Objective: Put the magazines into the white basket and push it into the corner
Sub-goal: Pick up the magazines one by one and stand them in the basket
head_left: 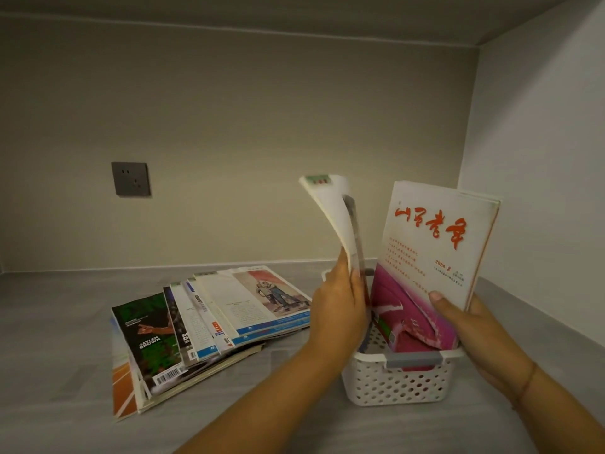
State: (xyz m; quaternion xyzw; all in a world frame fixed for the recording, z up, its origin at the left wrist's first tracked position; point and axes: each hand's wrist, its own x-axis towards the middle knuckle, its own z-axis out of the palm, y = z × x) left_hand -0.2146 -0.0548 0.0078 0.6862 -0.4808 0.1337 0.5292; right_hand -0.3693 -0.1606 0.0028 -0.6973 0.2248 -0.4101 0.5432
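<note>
Loading under way: my left hand (340, 299) grips a bent magazine (334, 217) above the white basket (399, 385); my right hand (458, 319) holds the red-titled magazine (432, 257) standing inside. Next, I judge: slot it alongside, then fetch the pile (209, 322) on the bench (65, 322).

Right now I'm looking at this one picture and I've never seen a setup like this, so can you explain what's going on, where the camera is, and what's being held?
There is no machine here: a person works with bare hands. The single picture comes from a camera worn on their head, looking forward and down. The left hand grips a bent white magazine upright at the left side of the basket; the magazine's lower edge is hidden. The right hand, thumb on the cover, holds a red-titled magazine that stands in that basket. Left of it, a pile of magazines lies fanned on the grey surface. A socket sits on the back wall.
</note>
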